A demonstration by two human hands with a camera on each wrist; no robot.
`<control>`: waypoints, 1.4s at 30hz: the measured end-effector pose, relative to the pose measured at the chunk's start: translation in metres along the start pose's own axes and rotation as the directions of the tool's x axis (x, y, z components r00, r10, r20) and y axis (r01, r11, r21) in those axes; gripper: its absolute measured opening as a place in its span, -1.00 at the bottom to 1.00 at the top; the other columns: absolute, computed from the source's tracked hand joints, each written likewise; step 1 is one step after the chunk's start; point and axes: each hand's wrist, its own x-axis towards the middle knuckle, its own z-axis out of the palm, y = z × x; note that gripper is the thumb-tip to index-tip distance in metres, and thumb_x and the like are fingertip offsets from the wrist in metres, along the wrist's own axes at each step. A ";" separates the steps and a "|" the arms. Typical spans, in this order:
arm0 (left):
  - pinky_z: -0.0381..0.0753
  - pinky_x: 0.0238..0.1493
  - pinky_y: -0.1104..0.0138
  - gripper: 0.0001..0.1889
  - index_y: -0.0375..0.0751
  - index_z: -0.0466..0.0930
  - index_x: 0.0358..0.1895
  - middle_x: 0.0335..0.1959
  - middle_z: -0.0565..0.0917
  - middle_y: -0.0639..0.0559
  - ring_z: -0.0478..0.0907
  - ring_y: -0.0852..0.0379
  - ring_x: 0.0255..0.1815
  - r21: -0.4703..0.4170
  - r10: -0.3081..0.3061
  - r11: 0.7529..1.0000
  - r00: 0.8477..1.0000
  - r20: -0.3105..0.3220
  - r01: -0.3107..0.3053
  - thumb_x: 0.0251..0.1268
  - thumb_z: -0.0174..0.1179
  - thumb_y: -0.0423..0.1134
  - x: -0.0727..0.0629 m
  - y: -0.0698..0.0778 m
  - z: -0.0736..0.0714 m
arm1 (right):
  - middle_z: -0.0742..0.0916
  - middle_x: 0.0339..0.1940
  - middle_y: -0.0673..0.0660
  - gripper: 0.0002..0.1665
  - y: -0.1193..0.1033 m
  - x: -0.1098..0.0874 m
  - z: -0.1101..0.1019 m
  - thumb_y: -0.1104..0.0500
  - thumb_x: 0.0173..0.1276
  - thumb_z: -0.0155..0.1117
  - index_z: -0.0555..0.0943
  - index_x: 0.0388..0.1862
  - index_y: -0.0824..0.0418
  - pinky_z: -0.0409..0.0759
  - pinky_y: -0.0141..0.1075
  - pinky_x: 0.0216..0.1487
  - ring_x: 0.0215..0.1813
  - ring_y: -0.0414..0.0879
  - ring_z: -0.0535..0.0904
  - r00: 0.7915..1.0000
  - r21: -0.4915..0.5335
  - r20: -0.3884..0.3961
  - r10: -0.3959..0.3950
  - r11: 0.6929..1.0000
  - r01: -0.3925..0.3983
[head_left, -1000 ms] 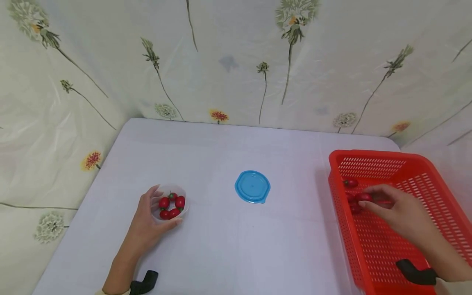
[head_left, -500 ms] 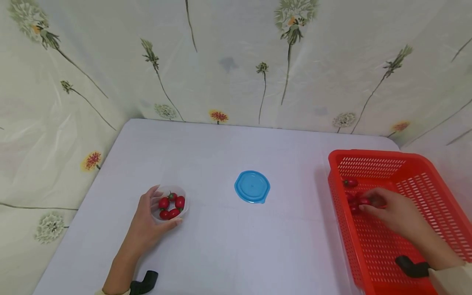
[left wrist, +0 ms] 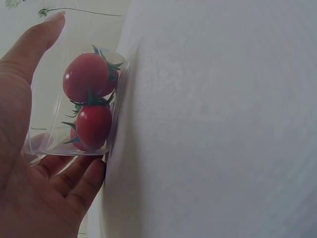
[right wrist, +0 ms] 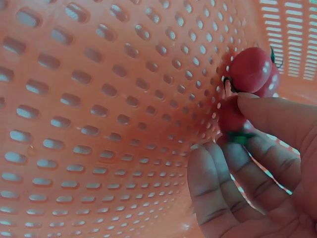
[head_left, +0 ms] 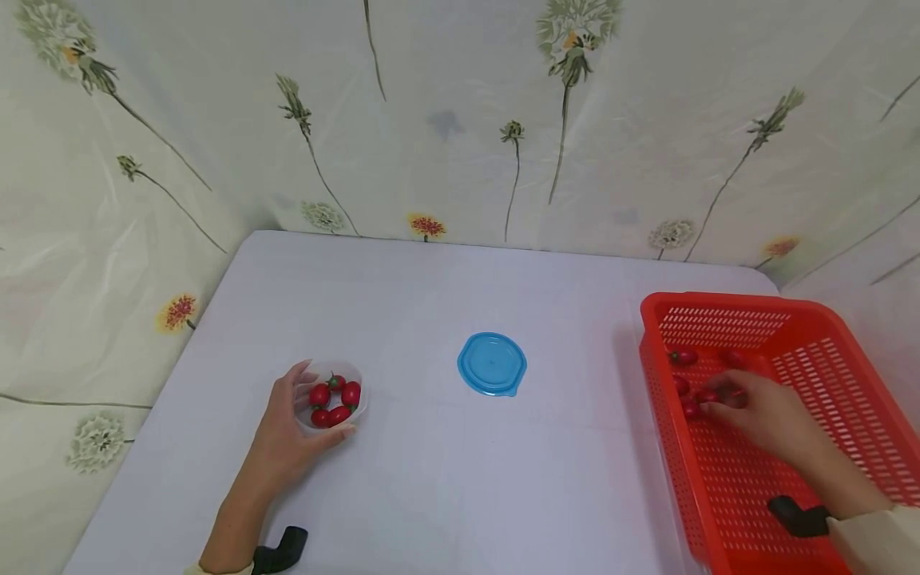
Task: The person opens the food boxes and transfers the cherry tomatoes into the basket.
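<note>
On the left of the table, my left hand (head_left: 291,435) curls round a small clear plastic container (head_left: 365,403), thumb on the near side and fingers on the far side. Several red cherry tomatoes (left wrist: 94,126) with green stems lie inside it. My right hand (head_left: 772,419) reaches into the red basket (head_left: 747,511) and pinches a cherry tomato (right wrist: 230,116) between thumb and fingers; its green stem end points toward the fingers. Other tomatoes (right wrist: 251,69) lie right beside the thumb, against the basket's left side. One more tomato (head_left: 683,357) lies farther back along that side.
A blue lid (head_left: 492,364) with a small tab lies flat at mid-table, between container and basket. Another tomato (head_left: 731,358) rests near the basket's back wall. Floral sheeting (head_left: 446,120) rises behind the white table (head_left: 402,303) and along its left edge.
My right hand has shifted slightly left and lower in the basket. A tomato near the back wall has come into view beyond its fingers. My left hand and the container stay put.
</note>
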 end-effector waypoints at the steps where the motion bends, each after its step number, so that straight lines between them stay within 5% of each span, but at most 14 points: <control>1: 0.50 0.35 -0.19 0.20 -0.01 -0.04 0.66 0.45 0.33 -0.14 0.34 -0.23 0.49 -0.002 0.001 1.000 1.000 0.001 -0.001 0.06 0.63 0.04 0.000 0.000 0.000 | 0.72 -0.08 0.38 -0.43 0.000 0.000 0.000 0.14 0.31 0.56 0.58 0.19 0.40 0.79 0.04 -0.26 -0.19 0.18 0.67 1.000 0.000 0.008 0.004 1.000 -0.004; 13: 0.51 0.33 -0.19 0.19 -0.03 -0.04 0.66 0.45 0.33 -0.16 0.35 -0.26 0.47 -0.012 0.008 1.000 1.000 0.000 -0.008 0.07 0.63 0.02 -0.001 0.000 0.000 | 0.72 -0.04 0.44 -0.40 0.001 0.000 -0.002 0.10 0.32 0.55 0.56 0.20 0.40 0.79 0.07 -0.26 -0.17 0.23 0.70 0.999 0.000 0.035 0.019 1.000 -0.019; 19: 0.50 0.34 -0.19 0.19 -0.04 -0.04 0.66 0.45 0.34 -0.15 0.35 -0.25 0.48 -0.007 0.014 1.000 1.000 -0.003 -0.014 0.06 0.63 0.03 0.001 -0.002 0.000 | 0.66 0.01 0.51 -0.29 -0.007 -0.004 -0.009 0.05 0.29 0.58 0.51 0.22 0.47 0.79 0.07 -0.29 -0.12 0.36 0.67 0.999 -0.015 -0.037 0.009 1.000 -0.010; 32: 0.50 0.33 -0.20 0.20 -0.05 -0.04 0.66 0.45 0.33 -0.17 0.34 -0.25 0.49 -0.001 0.012 1.000 1.000 0.002 -0.012 0.06 0.63 0.03 0.001 -0.002 0.001 | 0.61 0.18 0.53 -0.16 -0.037 -0.012 -0.025 -0.05 0.34 0.54 0.44 0.37 0.41 0.77 0.18 -0.20 0.08 0.50 0.58 0.996 0.015 -0.088 0.020 1.000 -0.019; 42: 0.49 0.35 -0.20 0.20 -0.03 -0.04 0.66 0.45 0.33 -0.16 0.34 -0.25 0.49 0.000 0.012 1.000 1.000 0.002 -0.012 0.05 0.64 0.02 0.001 -0.002 0.000 | 0.67 0.18 0.46 -0.18 -0.081 -0.023 -0.032 -0.07 0.37 0.51 0.47 0.41 0.36 0.74 0.23 -0.10 0.11 0.46 0.63 0.982 0.035 -0.169 -0.085 0.995 0.093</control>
